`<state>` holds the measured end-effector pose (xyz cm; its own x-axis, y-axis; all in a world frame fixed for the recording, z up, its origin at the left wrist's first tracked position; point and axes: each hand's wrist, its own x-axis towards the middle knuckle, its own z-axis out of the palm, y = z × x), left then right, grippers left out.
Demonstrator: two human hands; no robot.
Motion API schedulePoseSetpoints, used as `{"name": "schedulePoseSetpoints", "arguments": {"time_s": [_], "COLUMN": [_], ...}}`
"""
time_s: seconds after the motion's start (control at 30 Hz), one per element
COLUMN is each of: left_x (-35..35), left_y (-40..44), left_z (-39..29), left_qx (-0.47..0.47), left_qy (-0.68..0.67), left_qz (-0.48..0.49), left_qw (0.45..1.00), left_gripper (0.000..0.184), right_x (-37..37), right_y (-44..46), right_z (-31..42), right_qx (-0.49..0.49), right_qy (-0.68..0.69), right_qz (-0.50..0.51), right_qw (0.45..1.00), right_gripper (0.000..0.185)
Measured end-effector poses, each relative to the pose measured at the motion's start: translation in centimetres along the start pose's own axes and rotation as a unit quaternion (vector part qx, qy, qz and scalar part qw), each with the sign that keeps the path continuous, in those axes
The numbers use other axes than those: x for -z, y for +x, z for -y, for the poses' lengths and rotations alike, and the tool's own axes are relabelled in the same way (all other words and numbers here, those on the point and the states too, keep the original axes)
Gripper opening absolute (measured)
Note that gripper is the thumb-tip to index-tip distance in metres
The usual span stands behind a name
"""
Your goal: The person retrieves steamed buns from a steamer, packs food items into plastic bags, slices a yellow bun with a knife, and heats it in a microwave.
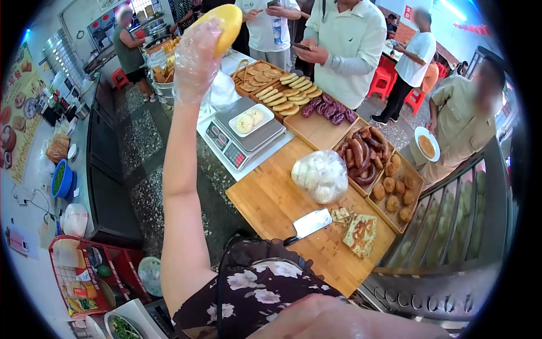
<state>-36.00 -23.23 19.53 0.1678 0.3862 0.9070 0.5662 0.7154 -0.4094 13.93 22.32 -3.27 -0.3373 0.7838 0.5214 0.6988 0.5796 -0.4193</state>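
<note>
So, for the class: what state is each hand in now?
Left hand: raised in a clear plastic glove, closed on a smooth yellow rounded item.
Right hand: out of view, cannot be told.

this is a small food shop or eatery with a serving counter. in the middle of the frame, a table point(265, 198) carries trays of flatbreads point(262, 76), glossy brown sausages point(367, 158) and round browned pieces point(398, 198), beside a digital scale point(243, 141) and a broad knife point(312, 224). people stand beyond it: one at upper centre holds a phone point(301, 46), another at upper right holds a plate of food point(427, 144). red stools point(384, 79) stand at upper right, a poster with food pictures point(20, 107) hangs at far left, and a person point(130, 45) stands by pots and containers at upper left.
</note>
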Motion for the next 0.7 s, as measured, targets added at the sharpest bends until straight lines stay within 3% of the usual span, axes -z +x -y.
{"name": "schedulePoseSetpoints", "arguments": {"time_s": [0.1,0.43,0.63,0.7], "left_x": [-0.6,1.8,1.7,0.5], "left_y": [0.2,-2.2,-1.0,-0.9], "left_z": [-0.1,-3.0,-3.3,-3.2], "left_qx": [0.064,0.128,0.221,0.389], "left_qy": [-0.085,-0.114,-0.146,-0.305], "left_qz": [-0.062,-0.039,-0.049,-0.146], "left_qw": [0.992,0.984,0.963,0.857], "left_gripper": [0.060,0.053,0.052,0.054], "right_x": [-0.2,-0.3,-0.5,-0.4], "right_y": [-0.9,-3.4,-4.6,-4.8], "right_z": [0.4,0.3,0.6,1.1], "right_qx": [-0.006,-0.015,-0.016,-0.011], "right_qy": [0.008,0.036,0.050,0.052], "right_qz": [0.011,0.037,0.047,0.049], "right_qw": [1.000,0.999,0.998,0.997], "right_gripper": [0.010,0.008,0.008,0.008]}}
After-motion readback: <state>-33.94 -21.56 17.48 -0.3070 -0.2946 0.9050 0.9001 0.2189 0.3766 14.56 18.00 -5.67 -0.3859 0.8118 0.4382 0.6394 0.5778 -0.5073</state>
